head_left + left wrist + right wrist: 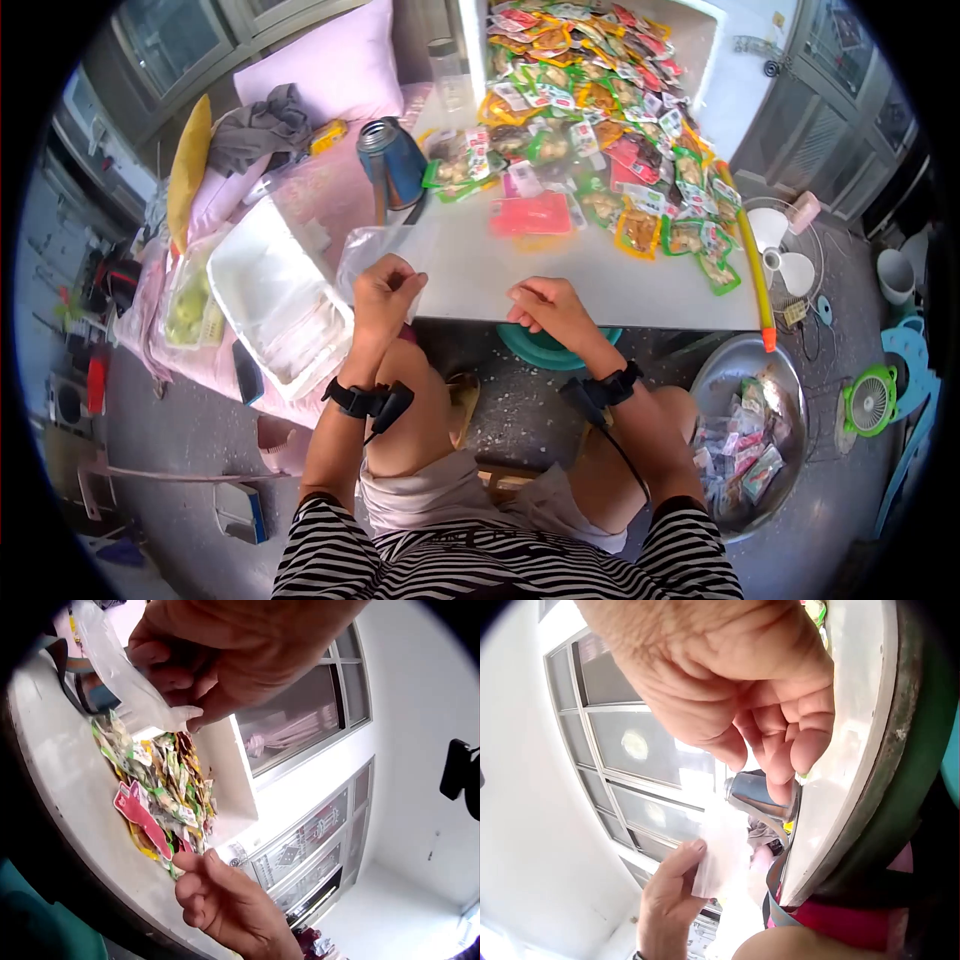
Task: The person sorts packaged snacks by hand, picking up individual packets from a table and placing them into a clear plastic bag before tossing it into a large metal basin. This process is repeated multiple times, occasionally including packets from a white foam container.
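Observation:
My left hand (384, 300) pinches a clear plastic bag (370, 246) between thumb and fingers, just over the table's near left edge. In the left wrist view the thin bag (124, 671) hangs from the fingertips, and the right wrist view shows it as a pale, see-through sheet (724, 851). My right hand (552, 306) hovers by the near edge of the table, its fingers loosely bent and nothing between them. Beyond the hands, a flat pink-red packet (532, 214) lies on the white table (470, 275).
Many small food packets (600, 100) spill from a white foam box (712, 60) across the table. A blue flask (392, 165) stands at the left, near a white foam tray (270, 290). A metal basin (795, 400) with packets sits at the right; a teal basin (545, 350) is under the table.

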`<state>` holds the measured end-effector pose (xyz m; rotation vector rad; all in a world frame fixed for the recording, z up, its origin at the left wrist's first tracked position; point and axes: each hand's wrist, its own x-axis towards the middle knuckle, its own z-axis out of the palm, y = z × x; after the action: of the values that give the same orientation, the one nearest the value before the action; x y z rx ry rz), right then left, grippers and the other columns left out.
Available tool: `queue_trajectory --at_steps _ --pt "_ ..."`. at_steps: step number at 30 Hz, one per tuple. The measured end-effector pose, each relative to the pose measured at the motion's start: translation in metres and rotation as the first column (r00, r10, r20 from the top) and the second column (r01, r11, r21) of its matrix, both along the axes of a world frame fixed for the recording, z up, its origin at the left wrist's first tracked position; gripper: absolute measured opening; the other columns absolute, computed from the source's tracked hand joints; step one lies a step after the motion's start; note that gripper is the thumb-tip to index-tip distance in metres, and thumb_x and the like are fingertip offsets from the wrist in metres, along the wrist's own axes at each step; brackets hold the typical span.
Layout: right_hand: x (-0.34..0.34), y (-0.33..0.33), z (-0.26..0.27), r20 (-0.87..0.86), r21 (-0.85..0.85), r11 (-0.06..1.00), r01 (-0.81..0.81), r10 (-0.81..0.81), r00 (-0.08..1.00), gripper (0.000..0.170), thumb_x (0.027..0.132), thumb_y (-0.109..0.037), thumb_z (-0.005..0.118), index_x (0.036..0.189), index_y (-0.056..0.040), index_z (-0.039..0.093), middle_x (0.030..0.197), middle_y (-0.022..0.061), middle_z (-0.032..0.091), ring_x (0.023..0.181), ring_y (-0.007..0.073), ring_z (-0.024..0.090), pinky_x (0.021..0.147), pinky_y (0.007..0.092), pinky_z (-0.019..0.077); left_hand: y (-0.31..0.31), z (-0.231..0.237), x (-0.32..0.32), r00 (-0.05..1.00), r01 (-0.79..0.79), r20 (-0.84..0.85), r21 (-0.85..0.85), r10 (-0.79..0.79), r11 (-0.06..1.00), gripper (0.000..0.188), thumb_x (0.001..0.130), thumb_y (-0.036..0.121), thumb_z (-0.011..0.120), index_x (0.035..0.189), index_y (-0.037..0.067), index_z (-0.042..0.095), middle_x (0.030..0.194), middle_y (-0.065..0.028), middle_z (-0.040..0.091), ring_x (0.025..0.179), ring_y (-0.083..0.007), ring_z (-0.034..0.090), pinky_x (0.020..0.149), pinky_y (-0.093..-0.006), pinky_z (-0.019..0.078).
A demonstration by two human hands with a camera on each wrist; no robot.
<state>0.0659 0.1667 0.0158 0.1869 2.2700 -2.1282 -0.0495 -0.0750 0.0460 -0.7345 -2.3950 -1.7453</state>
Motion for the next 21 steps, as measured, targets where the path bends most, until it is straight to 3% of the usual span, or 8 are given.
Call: queue_trajectory --at_steps 3,7,11,15,17,20,21 --pt "-0.005 0.000 0.000 -0.019 -0.088 0.995 0.052 -0.054 0.998 0.034 0.094 -0.035 0.061 0.095 -0.0006 0.065 0.079 0.0066 0.068 0.066 0.0094 0.061 0.057 0.0227 0.0498 0.044 -0.012 0.005 0.979 0.170 0.124 -0.045 -0.163 0.984 0.016 0.082 0.004 0.070 0.072 0.000 0.058 0.059 0.0028 0.052 0.056 -0.0038 0.044 0.050 -0.0228 0.0347" --pt "-0.017 0.001 0.001 0.109 -0.156 0.977 0.146 -0.129 0.986 0.038 0.091 -0.039 0.064 0.093 -0.0006 0.065 0.078 0.0067 0.068 0.066 0.0092 0.062 0.054 0.0229 0.0499 0.075 -0.034 0.012 0.937 0.293 0.209 -0.035 -0.280 0.955 0.012 0.087 0.007 0.066 0.078 0.002 0.060 0.064 0.0046 0.052 0.058 -0.0025 0.043 0.052 -0.0206 0.0341" --pt "-0.032 0.001 -0.013 0.167 -0.106 0.982 0.154 -0.135 0.977 0.032 0.091 -0.033 0.062 0.092 -0.0011 0.065 0.079 0.0070 0.068 0.065 0.0101 0.061 0.052 0.0237 0.0493 0.080 -0.060 0.016 0.935 0.246 0.257 0.027 -0.245 0.969 0.013 0.090 0.008 0.061 0.078 0.002 0.059 0.065 0.0030 0.055 0.058 -0.0048 0.046 0.052 -0.0220 0.0350" --pt "-0.037 -0.002 -0.010 0.201 -0.029 0.988 0.150 -0.142 0.969 0.024 0.089 -0.024 0.059 0.085 -0.0010 0.065 0.075 0.0075 0.068 0.061 0.0106 0.061 0.050 0.0247 0.0481 0.070 -0.054 0.015 0.999 -0.028 -0.041 -0.037 0.026 0.999 0.008 0.090 0.004 0.058 0.083 0.000 0.056 0.061 -0.0062 0.053 0.055 -0.0157 0.051 0.051 -0.0314 0.0394" --pt "-0.036 -0.001 -0.005 0.169 0.076 0.988 0.137 -0.149 0.974 0.022 0.087 -0.021 0.059 0.081 -0.0001 0.064 0.072 0.0081 0.068 0.060 0.0119 0.062 0.051 0.0256 0.0487 0.066 -0.040 0.013 0.946 -0.218 -0.268 -0.097 0.185 0.971 0.006 0.089 0.003 0.058 0.085 0.001 0.054 0.063 -0.0116 0.054 0.054 -0.0237 0.054 0.051 -0.0353 0.0412" --pt "-0.039 -0.004 -0.017 -0.001 0.194 0.965 0.175 -0.178 0.984 0.021 0.084 -0.017 0.059 0.076 0.0015 0.062 0.067 0.0099 0.067 0.057 0.0147 0.064 0.052 0.0278 0.0500 0.071 -0.041 0.025 0.909 -0.171 -0.409 -0.180 0.085 0.969 0.011 0.085 0.002 0.062 0.089 0.003 0.053 0.069 -0.0169 0.056 0.057 -0.0336 0.056 0.052 -0.0402 0.0436" --pt "-0.040 -0.006 -0.023 -0.077 0.226 0.954 0.196 -0.183 0.980 0.021 0.084 -0.016 0.059 0.075 0.0021 0.062 0.065 0.0107 0.067 0.056 0.0158 0.065 0.053 0.0287 0.0505 0.074 -0.043 0.031 0.908 -0.157 -0.418 -0.259 0.036 0.953 0.021 0.078 0.004 0.068 0.093 0.003 0.053 0.072 -0.0161 0.058 0.060 -0.0341 0.058 0.054 -0.0424 0.0458"
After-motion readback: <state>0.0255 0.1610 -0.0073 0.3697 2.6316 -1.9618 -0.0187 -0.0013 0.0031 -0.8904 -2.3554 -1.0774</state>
